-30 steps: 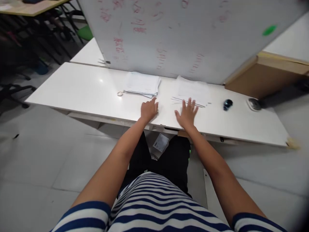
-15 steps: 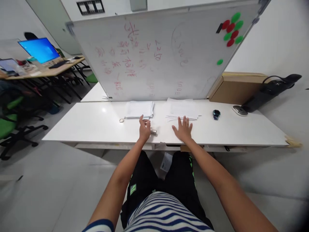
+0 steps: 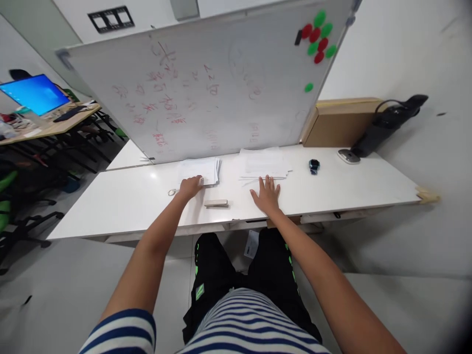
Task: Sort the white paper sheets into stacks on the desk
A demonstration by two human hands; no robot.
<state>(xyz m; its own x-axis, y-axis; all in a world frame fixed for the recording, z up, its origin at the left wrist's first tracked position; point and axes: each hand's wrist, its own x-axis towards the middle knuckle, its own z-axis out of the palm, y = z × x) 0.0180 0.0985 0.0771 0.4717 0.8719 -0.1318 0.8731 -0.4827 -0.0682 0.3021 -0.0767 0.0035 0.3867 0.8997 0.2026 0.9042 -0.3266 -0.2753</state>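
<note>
My left hand is at the front edge of the left stack of papers. Its fingers are curled, and what they grip, if anything, is hidden. Just left of it a small pale ring shows on the white desk. A light-coloured stapler lies between my hands, touched by neither. My right hand rests flat with fingers spread, its fingertips at the front edge of the right stack of papers.
A whiteboard with red writing and round magnets stands behind the papers. To the right are a dark watch, a computer mouse, a black bottle and a cardboard box. A monitor stands on another desk at left.
My left hand has moved left from beside the stapler to the left stack, leaving the stapler in full view. My right hand stays flat by the right stack. The view has shifted.
</note>
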